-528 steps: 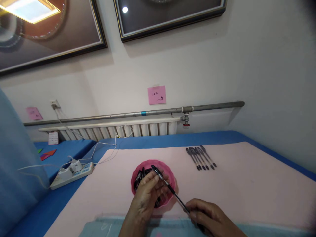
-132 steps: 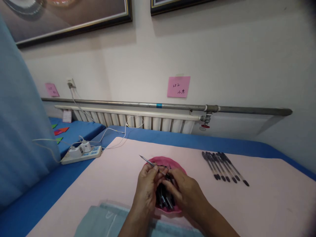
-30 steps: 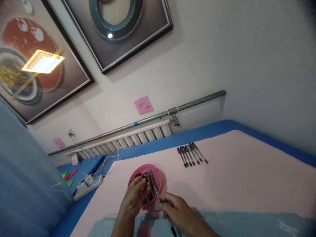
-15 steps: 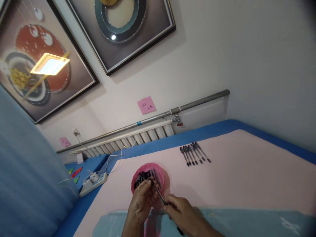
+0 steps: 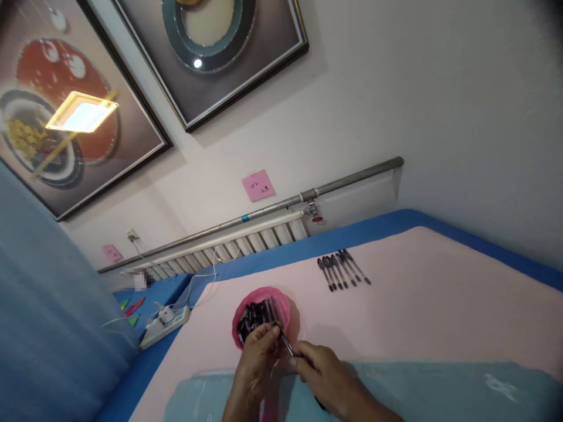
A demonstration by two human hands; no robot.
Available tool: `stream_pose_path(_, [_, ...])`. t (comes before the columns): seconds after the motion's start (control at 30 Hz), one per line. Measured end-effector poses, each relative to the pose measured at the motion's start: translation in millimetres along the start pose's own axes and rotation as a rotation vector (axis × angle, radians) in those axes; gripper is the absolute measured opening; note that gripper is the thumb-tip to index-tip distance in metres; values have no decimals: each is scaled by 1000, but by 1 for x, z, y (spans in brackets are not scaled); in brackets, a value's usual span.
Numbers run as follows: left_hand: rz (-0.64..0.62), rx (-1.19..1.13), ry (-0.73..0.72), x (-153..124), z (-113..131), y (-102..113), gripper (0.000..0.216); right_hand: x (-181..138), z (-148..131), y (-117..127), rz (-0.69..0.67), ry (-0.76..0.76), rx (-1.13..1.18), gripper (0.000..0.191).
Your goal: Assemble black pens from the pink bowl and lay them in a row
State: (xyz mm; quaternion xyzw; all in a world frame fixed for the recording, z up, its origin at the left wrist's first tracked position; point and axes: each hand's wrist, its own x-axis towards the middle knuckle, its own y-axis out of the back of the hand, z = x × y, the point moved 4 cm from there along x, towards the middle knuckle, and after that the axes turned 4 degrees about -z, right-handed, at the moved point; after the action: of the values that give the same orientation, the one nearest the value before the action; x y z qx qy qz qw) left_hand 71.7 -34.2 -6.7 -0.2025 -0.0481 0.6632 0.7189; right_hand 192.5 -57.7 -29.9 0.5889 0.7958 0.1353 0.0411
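A pink bowl [image 5: 244,302] holding several black pen parts stands on the pink mat. My left hand [image 5: 257,354] is closed just in front of the bowl, its fingertips pinched on the upper end of a thin black pen [image 5: 287,347]. My right hand [image 5: 323,378] grips the lower part of the same pen, fingers curled round it. The pen slants from upper left to lower right between the two hands. A row of several assembled black pens [image 5: 343,271] lies side by side farther back on the mat, to the right of the bowl.
The pink mat [image 5: 440,305] lies on a blue table cover [image 5: 396,221]. A pale blue cloth [image 5: 440,392] is at the near edge. A white power strip [image 5: 165,322] with cables sits left. A radiator [image 5: 246,237] and pipe run along the wall.
The two hands have stayed together on the pen in front of the bowl, shifting slightly. The view has tilted a little; the row of pens has not moved.
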Motion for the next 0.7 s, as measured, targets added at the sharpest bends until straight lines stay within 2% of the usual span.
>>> stream_pose_path(0.17, [-44, -16, -16, -2, -20, -10, 35, -3, 2, -1, 32, -4, -22, 16])
stream_pose_path(0.33, [11, 6, -99, -4, -39, -10, 35, -6, 5, -1, 12, -33, -83, 14])
stream_pose_path(0.53, [71, 245, -244, -13, -40, -4, 35, -4, 8, -2, -57, -27, -102, 16])
stream_pose_path(0.63, [54, 272, -253, -20, -39, -2, 30, -1, 9, 3, -52, -47, -75, 21])
stream_pose_path(0.7, [81, 199, -180, -24, -39, 4, 27, 2, 13, 7, -28, -94, -45, 23])
